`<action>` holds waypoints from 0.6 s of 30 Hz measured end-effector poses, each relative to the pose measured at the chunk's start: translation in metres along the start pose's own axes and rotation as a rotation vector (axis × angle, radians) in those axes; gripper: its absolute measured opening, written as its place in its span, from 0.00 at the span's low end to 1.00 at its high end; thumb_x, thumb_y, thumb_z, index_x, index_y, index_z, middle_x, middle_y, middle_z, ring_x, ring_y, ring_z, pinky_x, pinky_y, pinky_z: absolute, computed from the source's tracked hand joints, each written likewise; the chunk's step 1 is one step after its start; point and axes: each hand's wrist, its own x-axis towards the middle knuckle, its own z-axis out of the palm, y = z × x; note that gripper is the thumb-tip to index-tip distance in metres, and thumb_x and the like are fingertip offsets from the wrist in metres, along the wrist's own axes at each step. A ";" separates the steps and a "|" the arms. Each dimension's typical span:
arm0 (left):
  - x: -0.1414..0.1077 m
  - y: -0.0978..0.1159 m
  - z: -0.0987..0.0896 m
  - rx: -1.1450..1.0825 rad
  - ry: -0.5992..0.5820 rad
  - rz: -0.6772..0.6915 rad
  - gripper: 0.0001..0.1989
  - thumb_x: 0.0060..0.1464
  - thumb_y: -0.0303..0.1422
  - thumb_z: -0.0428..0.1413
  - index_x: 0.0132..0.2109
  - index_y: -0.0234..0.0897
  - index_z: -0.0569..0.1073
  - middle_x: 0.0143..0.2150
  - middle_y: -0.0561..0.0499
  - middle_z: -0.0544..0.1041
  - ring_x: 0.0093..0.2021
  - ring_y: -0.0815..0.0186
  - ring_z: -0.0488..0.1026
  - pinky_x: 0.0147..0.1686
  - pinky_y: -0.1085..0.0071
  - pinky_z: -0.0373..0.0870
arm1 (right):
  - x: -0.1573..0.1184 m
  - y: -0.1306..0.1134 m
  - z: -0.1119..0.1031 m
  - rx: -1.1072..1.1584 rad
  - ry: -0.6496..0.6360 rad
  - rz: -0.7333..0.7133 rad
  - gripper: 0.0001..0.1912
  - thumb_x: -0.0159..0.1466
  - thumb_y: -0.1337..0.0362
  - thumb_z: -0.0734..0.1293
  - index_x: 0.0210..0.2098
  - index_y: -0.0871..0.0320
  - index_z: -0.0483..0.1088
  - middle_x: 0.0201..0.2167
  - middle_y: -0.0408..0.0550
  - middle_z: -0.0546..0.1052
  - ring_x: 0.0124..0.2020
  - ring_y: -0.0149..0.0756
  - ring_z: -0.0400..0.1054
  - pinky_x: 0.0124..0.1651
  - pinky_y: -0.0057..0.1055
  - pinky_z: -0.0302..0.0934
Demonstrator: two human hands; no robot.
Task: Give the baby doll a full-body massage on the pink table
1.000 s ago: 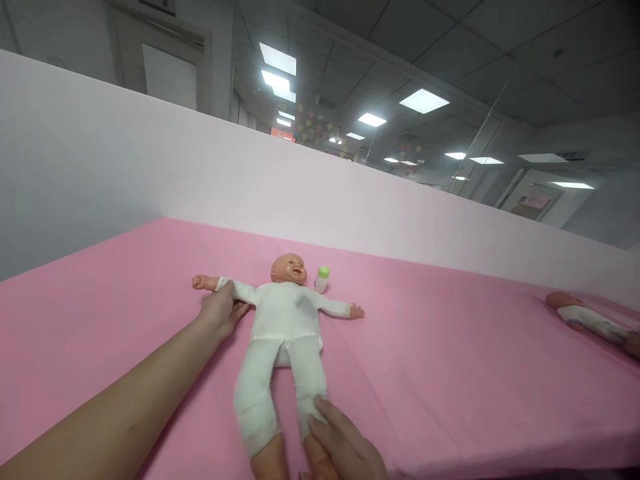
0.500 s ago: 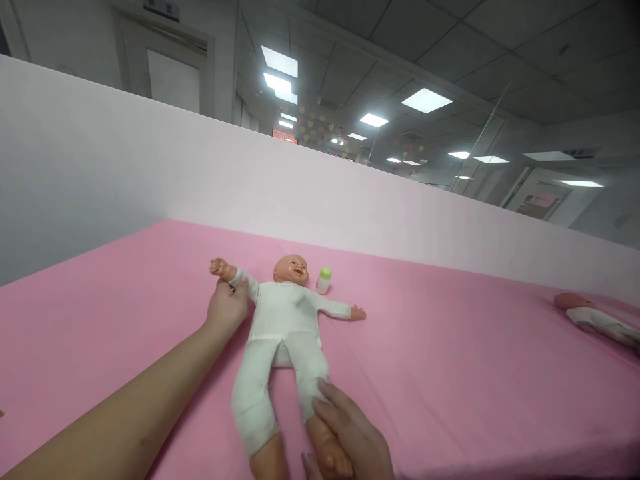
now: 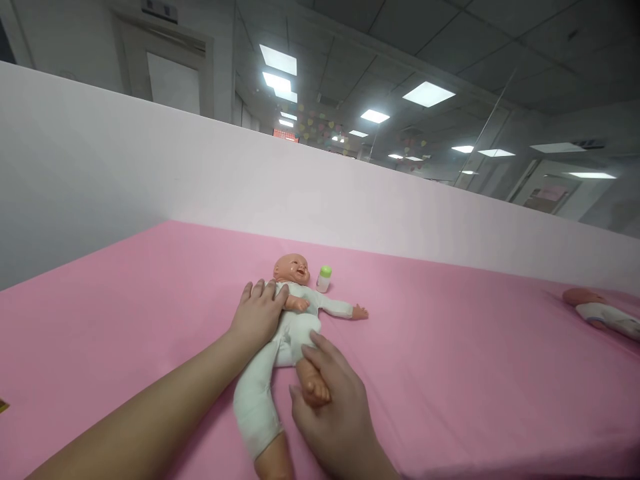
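A baby doll [image 3: 285, 323] in white clothes lies on its back on the pink sheet, its head toward the far wall. My left hand [image 3: 260, 310] rests over the doll's bent arm on its chest, fingers spread, with the doll's small hand sticking out past my fingers. My right hand [image 3: 335, 393] is wrapped round the doll's leg on the right, which is bent up toward the belly; the bare foot [image 3: 314, 385] shows by my palm. The doll's other leg [image 3: 257, 407] lies stretched out. A small bottle with a green cap [image 3: 325, 279] stands beside the doll's head.
Another doll [image 3: 603, 313] lies at the far right on the pink sheet [image 3: 450, 347]. A pale wall [image 3: 320, 193] runs behind the sheet. At the left edge a small yellow item [image 3: 3, 405] is partly in view.
My left hand has moved the doll's arm from its outstretched position across its chest. My right hand has pushed the doll's leg upward, bending it toward the belly.
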 end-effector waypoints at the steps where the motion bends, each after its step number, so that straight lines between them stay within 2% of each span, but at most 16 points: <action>1: 0.000 0.001 -0.001 -0.004 -0.001 0.009 0.28 0.67 0.29 0.46 0.72 0.37 0.67 0.70 0.30 0.68 0.70 0.34 0.60 0.67 0.36 0.48 | 0.006 0.002 0.001 0.005 -0.007 0.031 0.25 0.60 0.68 0.70 0.58 0.57 0.76 0.64 0.57 0.75 0.63 0.49 0.73 0.65 0.42 0.71; 7: 0.002 0.003 0.001 -0.075 -0.011 0.022 0.29 0.67 0.29 0.47 0.72 0.45 0.68 0.71 0.37 0.68 0.73 0.39 0.57 0.69 0.39 0.46 | 0.027 0.016 0.016 0.032 -0.086 0.156 0.29 0.61 0.69 0.72 0.63 0.55 0.74 0.70 0.54 0.68 0.69 0.52 0.66 0.67 0.48 0.68; 11: 0.003 -0.007 0.000 -0.228 -0.011 -0.033 0.29 0.66 0.30 0.49 0.72 0.43 0.67 0.71 0.38 0.68 0.72 0.43 0.61 0.68 0.46 0.56 | 0.020 0.016 0.013 0.052 -0.066 0.101 0.28 0.62 0.67 0.71 0.63 0.56 0.73 0.70 0.55 0.68 0.69 0.51 0.66 0.67 0.46 0.68; 15: 0.001 -0.029 -0.002 -0.514 0.006 -0.231 0.26 0.67 0.36 0.51 0.70 0.43 0.68 0.65 0.41 0.75 0.64 0.50 0.71 0.59 0.57 0.68 | 0.002 0.010 -0.004 0.014 0.023 0.024 0.25 0.63 0.66 0.71 0.60 0.56 0.74 0.66 0.57 0.72 0.66 0.50 0.70 0.64 0.42 0.71; 18: 0.001 -0.051 0.005 -0.682 -0.002 -0.486 0.20 0.67 0.43 0.52 0.61 0.42 0.71 0.54 0.42 0.81 0.52 0.47 0.79 0.48 0.57 0.72 | -0.019 0.011 -0.014 -0.013 0.035 -0.059 0.27 0.60 0.68 0.72 0.59 0.55 0.73 0.65 0.56 0.74 0.62 0.50 0.74 0.62 0.40 0.73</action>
